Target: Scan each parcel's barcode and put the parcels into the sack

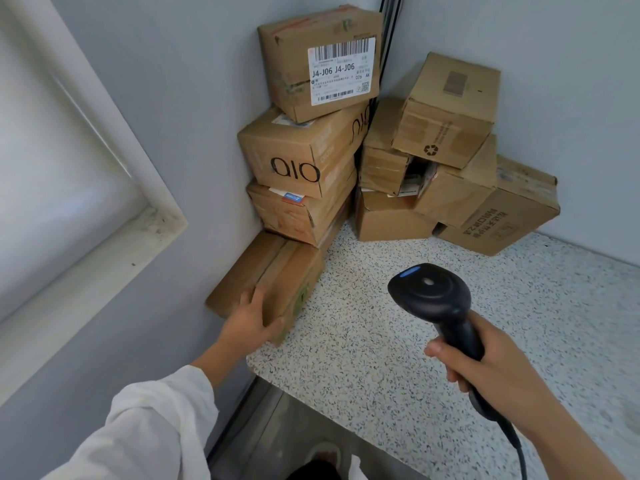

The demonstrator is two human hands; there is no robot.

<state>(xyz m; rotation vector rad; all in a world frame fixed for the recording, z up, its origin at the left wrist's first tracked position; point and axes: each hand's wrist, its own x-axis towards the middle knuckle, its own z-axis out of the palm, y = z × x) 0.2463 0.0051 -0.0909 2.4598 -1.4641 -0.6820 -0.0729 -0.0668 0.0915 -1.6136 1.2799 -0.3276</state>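
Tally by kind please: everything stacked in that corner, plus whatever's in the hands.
left stack boxes: 4
right pile boxes: 5
scanner: 1
Total: 10
The left hand grips the lowest box of the left stack, and the right hand holds the scanner. More boxes may be hidden behind these.

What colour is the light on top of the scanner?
Blue; the head view shows it on the scanner.
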